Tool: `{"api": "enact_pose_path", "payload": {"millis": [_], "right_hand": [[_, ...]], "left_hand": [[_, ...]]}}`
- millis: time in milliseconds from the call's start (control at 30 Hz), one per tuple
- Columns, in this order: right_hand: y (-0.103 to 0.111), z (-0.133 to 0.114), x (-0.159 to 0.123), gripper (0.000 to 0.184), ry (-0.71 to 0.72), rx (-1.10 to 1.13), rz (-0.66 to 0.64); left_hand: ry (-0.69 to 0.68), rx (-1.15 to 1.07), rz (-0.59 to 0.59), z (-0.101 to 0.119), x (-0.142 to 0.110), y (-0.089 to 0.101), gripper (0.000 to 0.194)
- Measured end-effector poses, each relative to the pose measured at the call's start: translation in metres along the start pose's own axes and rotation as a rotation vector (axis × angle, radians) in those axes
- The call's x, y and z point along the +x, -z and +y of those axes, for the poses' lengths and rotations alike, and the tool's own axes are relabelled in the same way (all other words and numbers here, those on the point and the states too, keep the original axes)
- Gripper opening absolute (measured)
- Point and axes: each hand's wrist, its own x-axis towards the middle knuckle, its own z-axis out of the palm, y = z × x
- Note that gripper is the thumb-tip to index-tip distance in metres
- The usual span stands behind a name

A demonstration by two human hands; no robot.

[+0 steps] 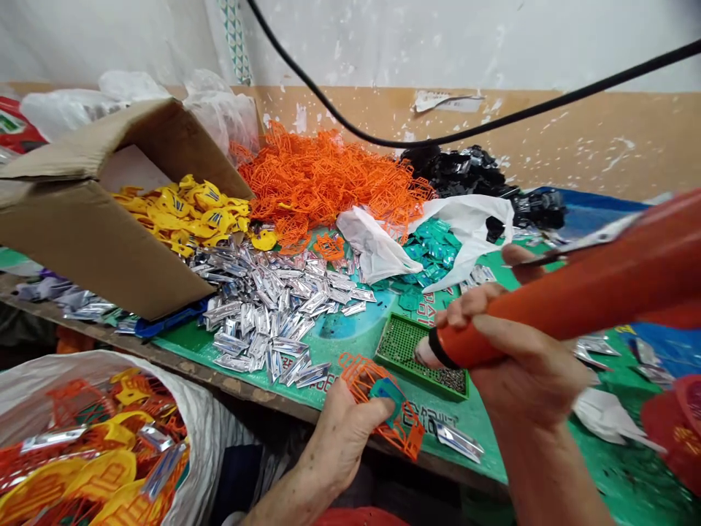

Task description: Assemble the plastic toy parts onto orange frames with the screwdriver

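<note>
My left hand [350, 431] is closed on an orange plastic lattice frame [364, 371], with the thumb pressing a teal plastic piece [388, 394] against it. In my right hand [515, 365] is an orange electric screwdriver [537, 307], gripped near its black collar. Its pale nose [426, 353] dips into a green perforated tray [383, 343] of small screws. A thin metal lever runs along the tool's upper side. On the table close to my left hand lies a single silver strip [458, 443].
Silver pieces [274, 307] are heaped left of the tray, before orange frames [328, 175] and a cardboard box [98, 241] of yellow parts [191, 212]. Teal parts [435, 248] spill from a white bag. A full sack [202, 416] stands lower left; a black cable [383, 140] hangs across.
</note>
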Motion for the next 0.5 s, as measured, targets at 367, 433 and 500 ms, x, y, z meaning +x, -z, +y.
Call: {"api": "enact_pose_path", "payload": {"millis": [367,433,500], "right_hand": [[-0.003,-0.009,-0.034,0.06,-0.055,0.082,-0.125],[-0.004,-0.008,-0.035,0.06,-0.06,0.083,-0.133],[-0.004,-0.007,-0.036,0.059,-0.064,0.077,-0.136]], "left_hand": [[0.007,0.003,-0.012,-0.004,0.0,0.0,0.022],[0.017,0.022,0.002,-0.006,0.001,0.001,0.022],[0.03,0.031,0.01,-0.006,0.002,0.001,0.022]]}}
